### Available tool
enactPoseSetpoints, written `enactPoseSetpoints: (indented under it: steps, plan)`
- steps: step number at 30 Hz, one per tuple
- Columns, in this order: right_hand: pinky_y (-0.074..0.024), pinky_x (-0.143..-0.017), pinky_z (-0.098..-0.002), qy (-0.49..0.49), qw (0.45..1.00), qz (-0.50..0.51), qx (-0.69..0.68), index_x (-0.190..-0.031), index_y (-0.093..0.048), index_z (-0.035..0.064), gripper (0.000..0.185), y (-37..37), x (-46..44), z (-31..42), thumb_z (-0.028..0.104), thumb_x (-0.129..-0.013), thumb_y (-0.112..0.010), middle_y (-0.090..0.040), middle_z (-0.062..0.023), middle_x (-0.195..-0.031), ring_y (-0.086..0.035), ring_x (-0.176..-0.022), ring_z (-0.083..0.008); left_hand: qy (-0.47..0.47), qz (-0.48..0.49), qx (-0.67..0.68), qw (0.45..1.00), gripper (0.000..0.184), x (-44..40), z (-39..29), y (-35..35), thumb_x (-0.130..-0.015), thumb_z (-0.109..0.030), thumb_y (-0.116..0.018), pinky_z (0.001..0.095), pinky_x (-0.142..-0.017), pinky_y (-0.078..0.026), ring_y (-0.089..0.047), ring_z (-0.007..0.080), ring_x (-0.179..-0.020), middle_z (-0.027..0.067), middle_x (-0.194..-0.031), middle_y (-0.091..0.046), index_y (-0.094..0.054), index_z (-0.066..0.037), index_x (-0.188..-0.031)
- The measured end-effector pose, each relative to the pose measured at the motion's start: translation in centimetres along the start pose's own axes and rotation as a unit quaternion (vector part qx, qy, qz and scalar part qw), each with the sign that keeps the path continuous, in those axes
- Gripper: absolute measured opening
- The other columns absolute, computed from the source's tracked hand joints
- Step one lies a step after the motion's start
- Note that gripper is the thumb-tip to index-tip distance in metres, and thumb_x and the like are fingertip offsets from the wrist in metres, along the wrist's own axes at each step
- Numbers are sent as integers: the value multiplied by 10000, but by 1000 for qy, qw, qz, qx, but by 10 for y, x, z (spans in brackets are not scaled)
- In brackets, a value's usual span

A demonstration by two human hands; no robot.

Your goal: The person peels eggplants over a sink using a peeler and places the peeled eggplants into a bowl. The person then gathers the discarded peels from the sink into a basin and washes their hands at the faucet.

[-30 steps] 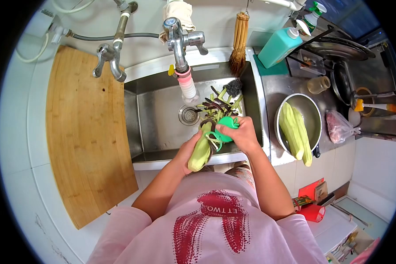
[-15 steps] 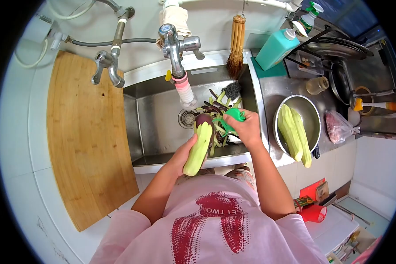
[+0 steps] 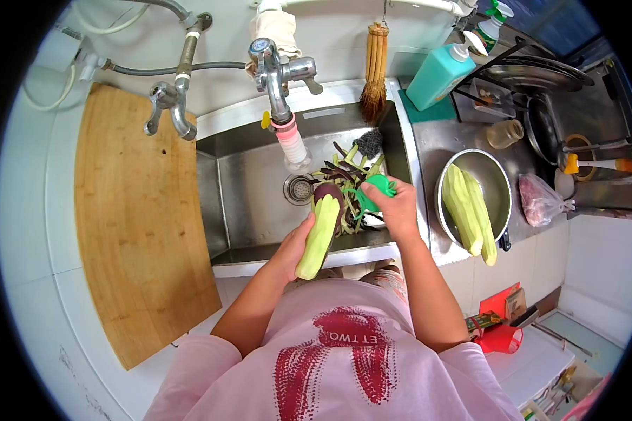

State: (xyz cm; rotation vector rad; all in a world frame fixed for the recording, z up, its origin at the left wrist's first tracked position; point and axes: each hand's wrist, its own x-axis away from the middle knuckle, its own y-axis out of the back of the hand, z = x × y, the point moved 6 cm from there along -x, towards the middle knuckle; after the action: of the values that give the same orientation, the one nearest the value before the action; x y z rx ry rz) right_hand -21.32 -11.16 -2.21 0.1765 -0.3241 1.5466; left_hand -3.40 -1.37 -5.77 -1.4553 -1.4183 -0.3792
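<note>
My left hand (image 3: 294, 245) is wrapped round a partly peeled eggplant (image 3: 319, 236), pale green along its near side and still purple at its far end and right edge. To its right, my right hand (image 3: 398, 209) grips a green peeler (image 3: 376, 192), held just apart from the eggplant. Both are over the front of the steel sink (image 3: 249, 203). Beneath and beyond the peeler lies a heap of purple and green peelings (image 3: 342, 170). Two peeled eggplants (image 3: 468, 210) rest in a metal bowl (image 3: 497, 186) on the right counter.
Above the sink hangs a faucet (image 3: 277, 81) with a pink and white nozzle. A wooden board (image 3: 144, 231) lies left. A bamboo brush (image 3: 375, 74) hangs behind the peelings. Right are a teal bottle (image 3: 439, 77), a glass jar (image 3: 504, 134) and a bagged pink item (image 3: 538, 199).
Since a second ago, the peeler has moved right, off the eggplant, and the eggplant's purple end has come into view. A strip that clung to the peeler is gone.
</note>
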Motion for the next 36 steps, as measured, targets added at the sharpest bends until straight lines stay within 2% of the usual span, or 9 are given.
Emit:
enactPoseSetpoints:
  steps: [3, 13, 14, 17, 21, 27, 29, 31, 36]
  plan:
    - [-455, -560, -218, -2, 994, 35, 101, -806, -664, -11, 123, -3, 6, 5, 102, -772, -698, -641, -28, -711, -560, -586, -67, -2, 15, 7, 1000, 525, 6, -3, -4, -885, -568, -436, 297, -531, -482, -561, 146, -614, 68, -786, -588, -559, -73, -1008]
    - [-459, -598, -216, -71, 979, 172, -85, -786, -665, 6, 59, -56, 46, 17, 51, -764, -696, -633, -5, -734, -552, -647, -48, -15, 27, 206, 978, 390, 1, -22, -22, -896, -453, -438, 283, -386, -488, -599, 194, -522, 57, -746, -618, -567, -113, -1038]
    - [-453, -594, -213, -51, 977, 190, -81, -778, -664, 6, 51, -59, 48, 19, 43, -762, -697, -624, 4, -722, -542, -639, -45, -15, 101, 212, 972, 377, -2, -20, -18, -912, -398, -413, 311, -505, -546, -640, 197, -650, 72, -856, -641, -566, -106, -1093]
    - [-434, -572, -207, -30, 975, 213, -55, -773, -664, 7, 43, -64, 50, 20, 29, -758, -699, -598, 24, -685, -515, -615, -36, -44, 36, 244, 968, 361, -1, -22, -26, -918, -359, -409, 339, -652, -562, -644, 202, -805, 85, -948, -637, -560, -101, -1120]
    - [-450, -570, -208, -55, 975, 211, -46, -777, -663, 4, 57, -67, 51, 25, 36, -753, -704, -623, 8, -701, -538, -617, -40, -43, 88, 249, 963, 355, -2, -18, -27, -919, -342, -411, 355, -773, -540, -618, 200, -927, 92, -992, -626, -557, -99, -1133]
    - [-484, -595, -218, -68, 983, 163, -53, -798, -671, -1, 72, -57, 37, 7, 42, -751, -704, -645, -16, -722, -575, -623, -61, 3, 148, 255, 956, 335, -5, -10, -17, -912, -369, -435, 327, -497, -535, -637, 219, -661, 100, -868, -636, -567, -102, -1065]
    - [-492, -614, -225, -71, 990, 121, -33, -823, -681, -3, 89, -42, 23, 2, 56, -758, -698, -655, -25, -740, -584, -636, -69, -12, 83, 189, 978, 329, 4, -11, -20, -908, -391, -446, 301, -369, -450, -575, 212, -505, 95, -746, -615, -564, -96, -993]
    - [-485, -608, -223, -70, 990, 122, -25, -819, -680, -7, 102, -40, 15, 2, 71, -757, -703, -657, -22, -741, -580, -638, -65, 43, 7, 215, 976, 336, 7, -7, -21, -906, -404, -447, 286, -357, -411, -525, 198, -469, 87, -683, -585, -554, -89, -954]
    - [-473, -580, -218, -40, 996, 78, -2, -808, -674, -17, 136, -30, -9, -9, 94, -743, -720, -652, -25, -724, -572, -617, -60, 55, 119, 191, 973, 480, 10, -9, -20, -907, -448, -419, 269, -362, -393, -500, 168, -466, 82, -651, -549, -540, -13, -1072]
